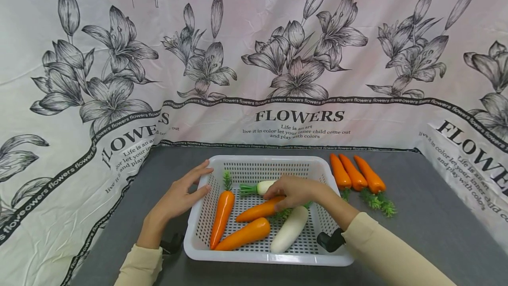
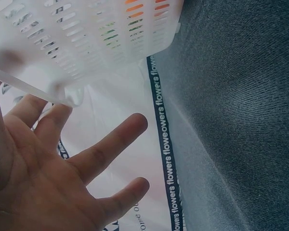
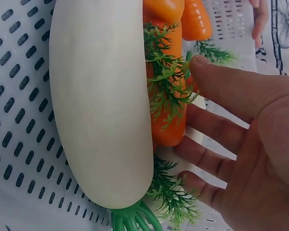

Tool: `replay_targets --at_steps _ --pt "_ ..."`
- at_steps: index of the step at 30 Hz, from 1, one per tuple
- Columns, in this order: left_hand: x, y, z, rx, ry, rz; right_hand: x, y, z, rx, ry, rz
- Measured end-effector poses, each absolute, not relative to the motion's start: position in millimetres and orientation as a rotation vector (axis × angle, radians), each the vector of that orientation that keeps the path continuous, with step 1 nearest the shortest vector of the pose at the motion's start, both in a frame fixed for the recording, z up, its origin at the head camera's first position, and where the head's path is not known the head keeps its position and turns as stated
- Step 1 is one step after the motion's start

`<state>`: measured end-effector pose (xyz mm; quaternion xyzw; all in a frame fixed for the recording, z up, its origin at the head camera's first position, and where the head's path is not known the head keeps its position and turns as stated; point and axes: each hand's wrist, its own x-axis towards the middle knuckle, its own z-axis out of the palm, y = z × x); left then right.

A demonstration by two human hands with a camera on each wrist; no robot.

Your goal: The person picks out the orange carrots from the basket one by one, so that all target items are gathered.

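A white perforated basket [image 1: 270,257] holds several glossy vegetables. My right hand [image 1: 295,191] reaches into it and grips a carrot [image 1: 258,211] near its thick, leafy end. In the right wrist view the thumb and fingers [image 3: 202,154] lie on opposite sides of that carrot [image 3: 167,132]. Close by lies a large white radish [image 1: 290,229]; a second white radish [image 1: 265,186] is partly hidden behind the right hand. Two more carrots lie at the left, one long carrot [image 1: 223,215] and one at the front [image 1: 246,234]. My left hand [image 1: 178,197] rests its extended fingers over the basket's left rim.
Right of the basket, three orange carrots [image 1: 359,178] with green tops lie side by side on the grey cloth [image 1: 428,215]. A floral curtain [image 1: 293,122] hangs behind and along both sides. Black wrist camera mounts [image 1: 331,239] show near the sleeves.
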<state>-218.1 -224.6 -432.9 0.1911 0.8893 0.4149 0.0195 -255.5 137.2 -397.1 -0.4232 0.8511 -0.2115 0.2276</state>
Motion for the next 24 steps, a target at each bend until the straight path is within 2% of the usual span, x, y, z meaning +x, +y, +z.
replay_targets --at_steps 17,24 --pt "-216.4 -223.7 -431.8 0.606 2.747 1.310 -250.1 138.2 -403.3 -0.994 2.406 -0.488" --pt "-216.7 -224.6 -432.3 0.620 2.745 1.314 -250.5 142.0 -407.5 -1.011 2.430 -0.499"
